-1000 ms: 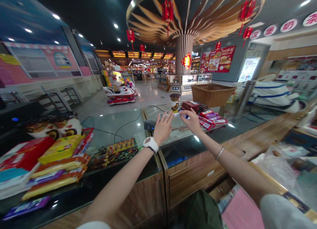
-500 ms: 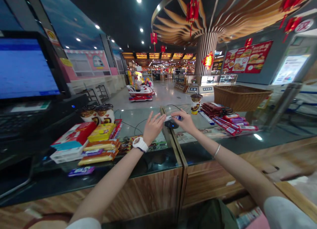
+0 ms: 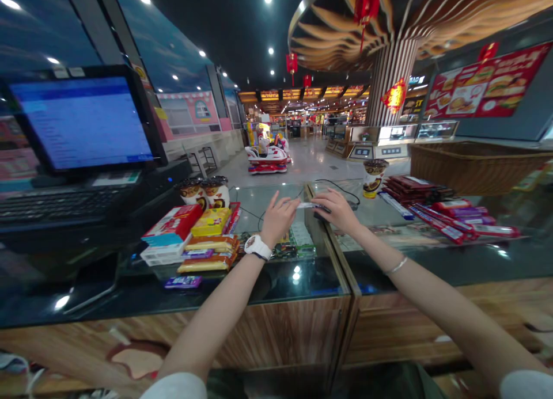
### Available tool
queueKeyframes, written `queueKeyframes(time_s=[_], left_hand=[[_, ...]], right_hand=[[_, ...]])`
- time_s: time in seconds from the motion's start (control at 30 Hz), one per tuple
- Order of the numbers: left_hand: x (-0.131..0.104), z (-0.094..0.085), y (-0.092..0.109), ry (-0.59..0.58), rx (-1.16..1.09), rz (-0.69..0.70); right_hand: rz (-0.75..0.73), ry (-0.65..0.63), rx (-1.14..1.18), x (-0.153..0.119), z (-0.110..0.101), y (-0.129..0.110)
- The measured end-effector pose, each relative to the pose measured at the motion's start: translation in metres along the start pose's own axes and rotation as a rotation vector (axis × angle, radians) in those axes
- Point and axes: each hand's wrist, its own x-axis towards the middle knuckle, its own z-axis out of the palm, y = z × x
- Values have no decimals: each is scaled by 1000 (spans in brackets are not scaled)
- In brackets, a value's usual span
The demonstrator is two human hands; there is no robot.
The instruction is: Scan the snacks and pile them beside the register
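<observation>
Over the seam of the glass counter, a slim white-wrapped bar point(image 3: 306, 205) is stretched between my two hands, blurred and partly covered. My left hand point(image 3: 280, 217), wearing a white watch point(image 3: 258, 247), pinches its left end with thumb and fingertips, the other fingers raised. At the right end my right hand point(image 3: 337, 210) is closed on it, fingers bent over the top. Part of a small dark device point(image 3: 322, 216) shows just beneath the right hand. Right of that hand stand a printed snack cup point(image 3: 374, 179) and a blue-and-white wrapped bar point(image 3: 396, 205).
Stacked snack packs point(image 3: 209, 253) and a red box point(image 3: 178, 225) lie to the left, with two cups point(image 3: 216, 193) behind. A monitor point(image 3: 86, 122) and keyboard point(image 3: 56, 206) fill the far left. Chocolate packs point(image 3: 410, 190) and a wicker basket point(image 3: 466, 166) are at the right.
The view has swung left, so the counter items sit further right in it. My right hand's fingers have come down over the bar's end. Both hands stay at the bar.
</observation>
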Motion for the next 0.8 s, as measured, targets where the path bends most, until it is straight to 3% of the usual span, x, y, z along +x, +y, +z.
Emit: queueKeyframes(time_s=[0.27,0.47,0.63,0.8], left_hand=[[2,4,-10,-66,-78,24],[1,4,-10,-31,-13,68],[0,1,-6,18,33,120],[0,1,2,15,44,196]], right_hand=[[-2,-106,17,2,-17,12],[81,-129,85,3,-23,5],[303,-187,290,3,-13,-6],[548,-265,618,0,0,-1]])
